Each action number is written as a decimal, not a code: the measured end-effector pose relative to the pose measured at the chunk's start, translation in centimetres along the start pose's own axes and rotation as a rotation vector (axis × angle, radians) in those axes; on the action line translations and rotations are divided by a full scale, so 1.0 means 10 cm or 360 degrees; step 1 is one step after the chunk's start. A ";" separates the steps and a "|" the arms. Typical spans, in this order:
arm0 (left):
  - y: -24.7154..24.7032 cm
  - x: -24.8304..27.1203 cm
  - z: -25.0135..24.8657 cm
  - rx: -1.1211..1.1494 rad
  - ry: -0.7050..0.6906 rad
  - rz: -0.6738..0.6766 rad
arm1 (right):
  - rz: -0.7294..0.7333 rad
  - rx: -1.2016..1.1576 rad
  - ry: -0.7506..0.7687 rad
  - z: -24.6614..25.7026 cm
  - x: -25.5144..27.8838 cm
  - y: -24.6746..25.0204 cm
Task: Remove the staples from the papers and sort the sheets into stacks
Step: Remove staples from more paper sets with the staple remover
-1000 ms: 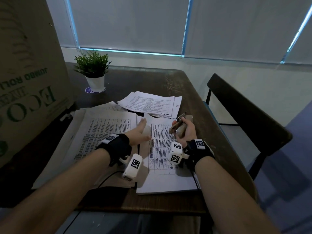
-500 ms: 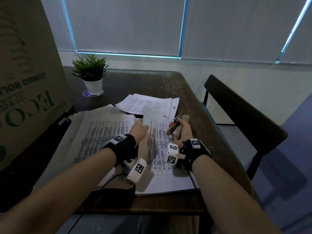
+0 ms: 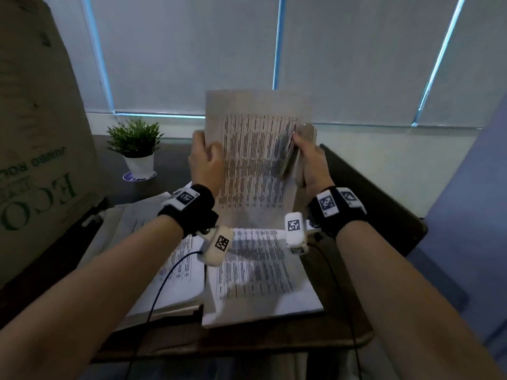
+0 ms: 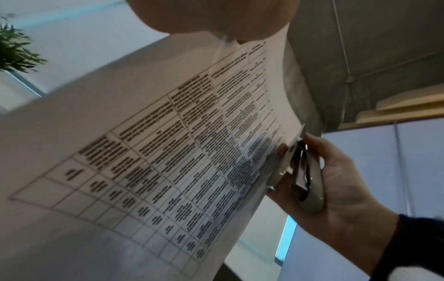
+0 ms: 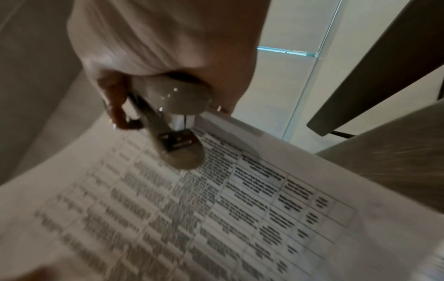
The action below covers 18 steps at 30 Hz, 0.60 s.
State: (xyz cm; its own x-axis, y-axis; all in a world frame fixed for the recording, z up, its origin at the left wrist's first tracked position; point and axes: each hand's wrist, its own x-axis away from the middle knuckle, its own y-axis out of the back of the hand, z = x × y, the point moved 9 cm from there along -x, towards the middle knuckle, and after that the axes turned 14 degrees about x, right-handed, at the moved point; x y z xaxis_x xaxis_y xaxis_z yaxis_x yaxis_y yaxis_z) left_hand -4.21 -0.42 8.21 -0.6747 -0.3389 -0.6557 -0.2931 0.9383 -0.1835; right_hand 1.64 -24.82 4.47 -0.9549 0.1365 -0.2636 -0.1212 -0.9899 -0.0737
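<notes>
Papers are what I'm sorting, and most of them lie on the dark wooden table (image 3: pixel 343 335) below my wrists; the biggest is the thick left-hand pile of printed sheets (image 3: pixel 175 272), and just beside it on the right lies the white stack of table-printed pages (image 3: pixel 263 286); between them I judge the sorting well begun but unfinished, and I cannot tell which papers are still stapled. Raised upright above both is the single white sheet printed with a black grid of text (image 3: pixel 255 165), clear of the table and held at both side edges; no staple shows on it in any view. My left hand (image 3: pixel 205 163) grips its left edge, thumb on the printed face and fingers curled behind. My right hand (image 3: pixel 310 165) is curled round the small beige and metal stapler-shaped tool (image 4: pixel 310 182), and pinches the sheet's right edge against it. What remains, as I read it: lay this sheet on its proper stack, then carry on with whatever is still bound. Behind stand a tall brown cardboard box (image 3: pixel 35 149) and a small green potted plant (image 3: pixel 134 141).
</notes>
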 end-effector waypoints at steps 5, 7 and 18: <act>-0.13 0.24 0.25 -0.0064 0.0172 0.0141 | -0.0136 0.0191 -0.0103 -0.40 0.19 0.13; -0.15 0.21 0.20 -0.0143 0.0148 0.0142 | -0.0300 0.0489 -0.0007 -0.33 0.20 0.28; -0.99 0.15 -0.61 -0.0577 -0.0170 0.0724 | -0.0847 0.0035 0.0951 1.86 0.47 0.68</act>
State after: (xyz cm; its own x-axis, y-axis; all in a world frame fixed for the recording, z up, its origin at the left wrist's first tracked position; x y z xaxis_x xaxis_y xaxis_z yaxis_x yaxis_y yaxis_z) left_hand -6.46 -10.66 13.56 -0.7203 0.1183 -0.6835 -0.2160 0.8981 0.3831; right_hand -8.73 -31.63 20.59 -0.4615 0.5822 -0.6694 -0.5310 -0.7857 -0.3173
